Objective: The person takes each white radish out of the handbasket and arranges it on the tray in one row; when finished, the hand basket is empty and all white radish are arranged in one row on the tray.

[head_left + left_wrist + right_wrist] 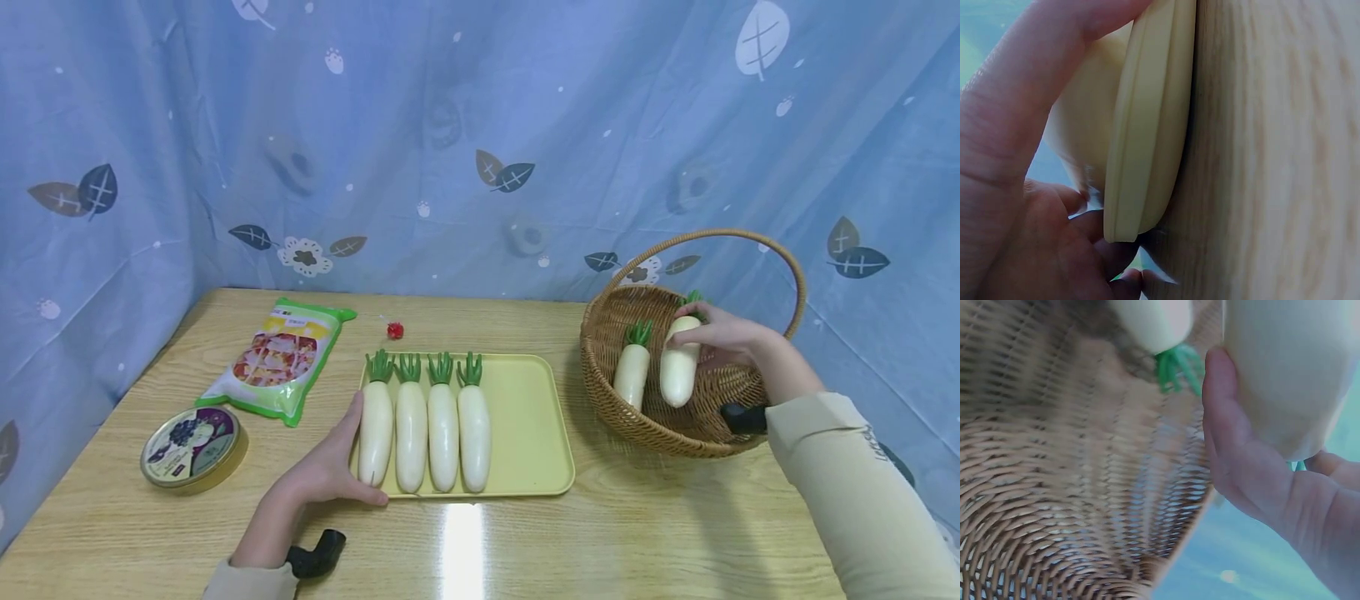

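Note:
My right hand (720,336) grips a white radish (678,375) with green leaf stubs, holding it over the wicker basket (600,392). In the right wrist view the thumb and fingers wrap round the radish (1291,375) near its leafy end. Another white radish (632,375) lies inside the basket to the left. My left hand (318,471) holds the yellow tray (525,425) at its near left corner, thumb along the front rim and fingers along the left side. On the tray's left part, several white radishes (443,437) lie side by side, leaves pointing away.
Left of the tray lie a green and white food packet (281,358) and a round tin (191,450). A small red object (395,331) sits behind the tray. The basket's handle (720,233) arches high over it. A blue patterned curtain (420,125) hangs behind the table.

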The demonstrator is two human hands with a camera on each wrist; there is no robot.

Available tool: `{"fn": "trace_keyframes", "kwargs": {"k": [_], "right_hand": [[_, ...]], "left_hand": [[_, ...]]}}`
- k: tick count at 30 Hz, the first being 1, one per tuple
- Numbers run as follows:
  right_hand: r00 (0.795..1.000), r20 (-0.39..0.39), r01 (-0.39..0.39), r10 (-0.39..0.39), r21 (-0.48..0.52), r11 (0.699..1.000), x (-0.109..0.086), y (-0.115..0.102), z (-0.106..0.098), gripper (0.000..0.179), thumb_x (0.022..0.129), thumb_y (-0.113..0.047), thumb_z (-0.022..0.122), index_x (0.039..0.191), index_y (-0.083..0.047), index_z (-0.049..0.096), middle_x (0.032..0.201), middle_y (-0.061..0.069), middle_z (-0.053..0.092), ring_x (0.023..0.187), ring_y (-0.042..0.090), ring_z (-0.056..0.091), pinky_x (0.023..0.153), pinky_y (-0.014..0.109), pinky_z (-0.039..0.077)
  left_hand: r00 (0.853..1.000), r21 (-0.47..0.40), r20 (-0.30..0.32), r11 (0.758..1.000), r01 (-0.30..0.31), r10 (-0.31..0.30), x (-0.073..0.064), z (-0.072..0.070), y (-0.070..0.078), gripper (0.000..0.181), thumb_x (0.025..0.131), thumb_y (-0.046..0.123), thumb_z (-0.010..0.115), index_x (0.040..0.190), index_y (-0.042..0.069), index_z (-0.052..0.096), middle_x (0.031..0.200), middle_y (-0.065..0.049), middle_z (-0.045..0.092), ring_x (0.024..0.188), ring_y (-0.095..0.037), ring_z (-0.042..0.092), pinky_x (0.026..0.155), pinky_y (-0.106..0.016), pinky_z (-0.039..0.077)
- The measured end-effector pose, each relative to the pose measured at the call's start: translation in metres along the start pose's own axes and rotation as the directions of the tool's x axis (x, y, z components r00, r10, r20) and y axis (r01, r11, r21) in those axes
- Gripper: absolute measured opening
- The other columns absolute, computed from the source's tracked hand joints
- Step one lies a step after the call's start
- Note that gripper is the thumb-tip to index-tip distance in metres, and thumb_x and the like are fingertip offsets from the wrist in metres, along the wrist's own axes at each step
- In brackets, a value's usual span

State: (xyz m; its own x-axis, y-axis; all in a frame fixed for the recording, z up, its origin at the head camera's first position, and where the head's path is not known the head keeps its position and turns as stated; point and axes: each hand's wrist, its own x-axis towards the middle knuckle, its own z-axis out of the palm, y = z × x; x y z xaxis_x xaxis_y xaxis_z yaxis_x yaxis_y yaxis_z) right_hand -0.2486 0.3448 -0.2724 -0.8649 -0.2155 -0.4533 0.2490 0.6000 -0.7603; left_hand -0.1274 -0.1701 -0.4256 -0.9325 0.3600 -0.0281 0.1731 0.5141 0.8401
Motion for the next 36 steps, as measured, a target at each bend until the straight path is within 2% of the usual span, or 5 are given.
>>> {"fn": "trace_keyframes", "kwargs": {"k": [6, 11, 24, 32, 36], "right_hand": [[0.999, 0.000, 0.037, -0.037, -0.029, 0.999, -0.016, -0.012, 0.004, 0.080, 0.086, -0.018, 0.059, 0.139, -0.003, 0.000, 0.124, 0.034, 0.020, 0.104, 0.042, 0.047, 0.076, 0.046, 0.051], [0.996, -0.012, 0.085, -0.085, -0.033, 0.996, -0.030, -0.018, 0.016, 0.077, 0.084, -0.014, 0.061, 0.136, -0.003, 0.005, 0.120, 0.032, 0.023, 0.099, 0.038, 0.049, 0.073, 0.046, 0.051], [0.972, -0.062, 0.222, -0.225, -0.045, 0.974, -0.067, -0.035, 0.068, 0.077, 0.080, -0.014, 0.069, 0.135, -0.003, 0.016, 0.124, 0.031, 0.026, 0.098, 0.038, 0.053, 0.072, 0.045, 0.053], [0.950, -0.035, 0.310, -0.311, -0.036, 0.950, -0.075, -0.044, 0.104, 0.076, 0.077, -0.013, 0.073, 0.133, -0.003, 0.022, 0.119, 0.028, 0.034, 0.093, 0.034, 0.058, 0.070, 0.041, 0.051], [0.940, -0.006, 0.340, -0.340, -0.003, 0.940, -0.072, -0.047, 0.125, 0.075, 0.075, -0.013, 0.075, 0.131, -0.005, 0.027, 0.124, 0.025, 0.033, 0.105, 0.040, 0.051, 0.071, 0.041, 0.051]], "left_hand": [[1.000, 0.001, -0.003, 1.000, -0.003, 0.003, 0.000, 0.000, 0.000, 0.145, 0.047, 0.033, 0.090, 0.141, -0.005, -0.015, 0.148, -0.027, -0.009, 0.135, -0.041, -0.002, 0.106, -0.056, 0.008], [1.000, 0.006, -0.005, 1.000, -0.005, 0.005, 0.000, 0.000, -0.001, 0.145, 0.047, 0.033, 0.090, 0.141, -0.005, -0.014, 0.148, -0.027, -0.008, 0.135, -0.042, -0.001, 0.106, -0.056, 0.008], [1.000, 0.007, -0.002, 1.000, 0.001, -0.001, 0.000, 0.000, -0.002, 0.146, 0.047, 0.034, 0.090, 0.141, -0.004, -0.015, 0.148, -0.027, -0.009, 0.135, -0.041, -0.002, 0.106, -0.056, 0.008], [1.000, 0.013, -0.002, 1.000, 0.003, -0.003, -0.001, 0.000, -0.002, 0.146, 0.047, 0.033, 0.090, 0.141, -0.004, -0.015, 0.148, -0.027, -0.009, 0.135, -0.042, -0.002, 0.106, -0.056, 0.008], [1.000, 0.010, 0.000, 1.000, 0.005, -0.005, -0.001, 0.000, -0.001, 0.146, 0.047, 0.033, 0.090, 0.141, -0.004, -0.015, 0.148, -0.027, -0.010, 0.135, -0.041, -0.002, 0.106, -0.056, 0.007]]}}
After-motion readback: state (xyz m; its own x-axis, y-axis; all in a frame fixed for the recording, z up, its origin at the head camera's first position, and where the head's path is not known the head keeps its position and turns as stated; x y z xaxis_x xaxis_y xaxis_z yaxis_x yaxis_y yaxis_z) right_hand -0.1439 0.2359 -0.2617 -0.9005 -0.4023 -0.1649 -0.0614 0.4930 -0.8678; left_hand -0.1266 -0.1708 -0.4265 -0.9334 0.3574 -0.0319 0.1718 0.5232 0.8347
